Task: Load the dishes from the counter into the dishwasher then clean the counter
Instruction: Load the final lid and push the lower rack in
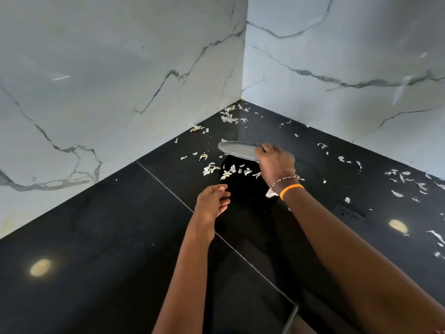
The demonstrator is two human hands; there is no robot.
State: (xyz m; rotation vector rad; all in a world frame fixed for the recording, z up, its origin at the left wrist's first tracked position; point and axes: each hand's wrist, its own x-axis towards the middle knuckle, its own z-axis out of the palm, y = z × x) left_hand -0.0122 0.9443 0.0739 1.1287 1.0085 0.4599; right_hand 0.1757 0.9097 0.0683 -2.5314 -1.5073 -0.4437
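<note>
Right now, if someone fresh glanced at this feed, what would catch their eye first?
First, the pale vegetable peel scraps strewn over the glossy black stone counter, thickest toward the marble-walled corner. Next, the clear round glass plate, held tilted just above the counter by the right hand, which grips its near edge. The left hand hovers nearby, loosely curled and empty.

Marble walls box in the scrap-strewn counter corner.
</note>
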